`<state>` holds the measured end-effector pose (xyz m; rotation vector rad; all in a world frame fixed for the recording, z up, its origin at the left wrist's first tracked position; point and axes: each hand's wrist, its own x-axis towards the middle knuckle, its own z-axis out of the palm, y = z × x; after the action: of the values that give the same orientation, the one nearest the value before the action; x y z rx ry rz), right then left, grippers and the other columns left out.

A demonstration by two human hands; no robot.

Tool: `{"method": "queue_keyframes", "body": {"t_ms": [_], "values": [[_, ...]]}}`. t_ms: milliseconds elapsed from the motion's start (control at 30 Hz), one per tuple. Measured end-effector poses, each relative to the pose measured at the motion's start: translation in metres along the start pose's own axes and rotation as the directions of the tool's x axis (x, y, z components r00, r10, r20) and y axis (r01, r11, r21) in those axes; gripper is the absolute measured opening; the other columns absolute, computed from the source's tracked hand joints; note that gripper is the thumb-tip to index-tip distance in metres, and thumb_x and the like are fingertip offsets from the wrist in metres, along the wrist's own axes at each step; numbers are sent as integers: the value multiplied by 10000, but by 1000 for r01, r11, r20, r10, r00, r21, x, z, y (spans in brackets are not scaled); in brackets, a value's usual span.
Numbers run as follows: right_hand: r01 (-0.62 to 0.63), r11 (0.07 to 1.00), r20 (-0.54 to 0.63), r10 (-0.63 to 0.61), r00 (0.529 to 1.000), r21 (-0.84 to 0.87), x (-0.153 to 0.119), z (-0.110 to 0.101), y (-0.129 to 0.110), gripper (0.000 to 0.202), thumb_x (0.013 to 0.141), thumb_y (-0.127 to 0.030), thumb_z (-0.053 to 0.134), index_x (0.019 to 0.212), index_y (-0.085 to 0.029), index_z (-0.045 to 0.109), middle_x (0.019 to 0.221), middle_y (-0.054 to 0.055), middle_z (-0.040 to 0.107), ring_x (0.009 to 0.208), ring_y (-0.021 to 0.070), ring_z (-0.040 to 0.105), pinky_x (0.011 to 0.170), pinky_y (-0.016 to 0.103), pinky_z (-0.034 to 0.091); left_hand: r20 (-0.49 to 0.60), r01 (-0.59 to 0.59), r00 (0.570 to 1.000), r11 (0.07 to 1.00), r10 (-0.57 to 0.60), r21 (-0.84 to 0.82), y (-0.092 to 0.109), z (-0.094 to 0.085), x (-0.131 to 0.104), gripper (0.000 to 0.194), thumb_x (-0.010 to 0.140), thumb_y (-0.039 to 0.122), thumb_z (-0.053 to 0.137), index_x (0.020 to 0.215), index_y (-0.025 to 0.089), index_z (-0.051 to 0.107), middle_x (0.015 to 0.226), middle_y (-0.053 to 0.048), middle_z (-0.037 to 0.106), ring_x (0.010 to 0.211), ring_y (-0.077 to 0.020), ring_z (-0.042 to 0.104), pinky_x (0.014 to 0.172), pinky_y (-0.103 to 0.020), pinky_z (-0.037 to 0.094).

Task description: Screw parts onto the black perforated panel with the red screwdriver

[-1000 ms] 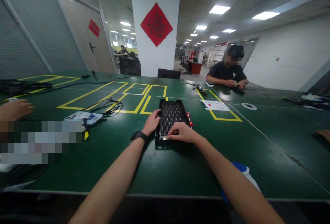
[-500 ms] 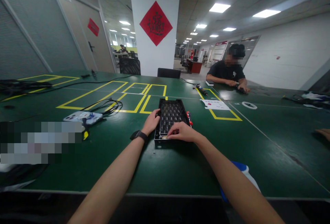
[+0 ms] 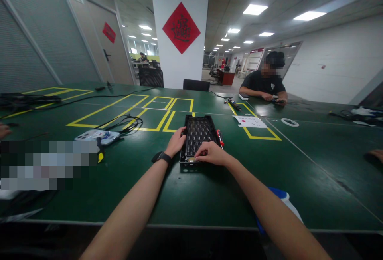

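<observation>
A black rectangular case [image 3: 199, 132] lies open in front of me, its inside lined with rows of small dark cells. My left hand [image 3: 176, 142] grips its left side wall, thumb along the edge. At the near end, my right hand [image 3: 211, 153] is pinched down beside a small gold-coloured piece [image 3: 191, 159]. Whether those fingertips hold this piece or only press on it is hidden. Against the case's right side lies a red-and-clear object [image 3: 220, 138], partly covered by the case.
On the green table [image 3: 143, 196] are yellow tape outlines, a phone [image 3: 97, 136] with black cables, a paper sheet [image 3: 250, 122], a tape roll [image 3: 290, 122] and a dark pen-like tool [image 3: 234, 105]. A blue-and-white object [image 3: 279, 194] sits under my right forearm. A person [image 3: 266, 80] sits opposite.
Both my hands and the case stay nearly in place; the gold-coloured piece shows slightly more clearly. Part of another person's hand has appeared at the left edge. The person opposite has shifted their hands.
</observation>
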<state>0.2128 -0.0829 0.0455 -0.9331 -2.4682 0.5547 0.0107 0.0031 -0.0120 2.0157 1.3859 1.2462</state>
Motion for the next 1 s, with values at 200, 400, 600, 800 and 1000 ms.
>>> {"method": "queue_keyframes", "body": {"t_ms": [200, 400, 600, 800, 1000], "values": [[-1, 1000, 18, 1, 1000, -5, 0, -1, -1, 240, 742, -375, 609, 837, -177, 704, 729, 33, 631, 664, 111, 510, 624, 227, 373, 1, 1, 1000, 1000, -1, -7, 1, 0, 0, 490, 724, 150, 391, 1208, 168, 467, 1192, -78, 535, 1116, -206, 478, 1000, -381, 352], [-11, 1000, -2, 11, 1000, 4, 0, -2, -4, 231, 732, -370, 622, 833, -178, 702, 779, 43, 638, 709, 122, 519, 642, 234, 378, -2, 23, 1000, 999, -23, -25, 4, -1, -1, 500, 715, 137, 397, 1208, 173, 472, 1201, -75, 532, 1121, -207, 479, 1000, -392, 354], [-9, 1000, 1, 9, 1000, -4, 0, -1, -2, 245, 716, -396, 632, 809, -181, 705, 749, 37, 634, 697, 117, 517, 635, 229, 373, -2, 22, 1000, 1000, -22, -22, 5, -1, -1, 499, 712, 129, 399, 1203, 166, 476, 1196, -77, 536, 1114, -205, 484, 1001, -389, 356], [-21, 1000, 9, 21, 1000, 6, 0, -3, -4, 230, 738, -367, 618, 820, -171, 705, 746, 35, 641, 682, 110, 515, 630, 224, 366, -2, 12, 1000, 1000, -12, -13, 5, -1, 0, 498, 707, 124, 397, 1197, 156, 478, 1178, -79, 545, 1106, -203, 491, 998, -384, 360], [-16, 1000, 18, 15, 1000, 17, -1, -4, -7, 215, 737, -345, 621, 813, -161, 701, 730, 31, 634, 647, 99, 505, 610, 215, 369, 2, 13, 1000, 1000, -13, -24, 4, -1, 0, 499, 706, 132, 399, 1198, 160, 478, 1175, -78, 547, 1100, -206, 493, 986, -385, 371]]}}
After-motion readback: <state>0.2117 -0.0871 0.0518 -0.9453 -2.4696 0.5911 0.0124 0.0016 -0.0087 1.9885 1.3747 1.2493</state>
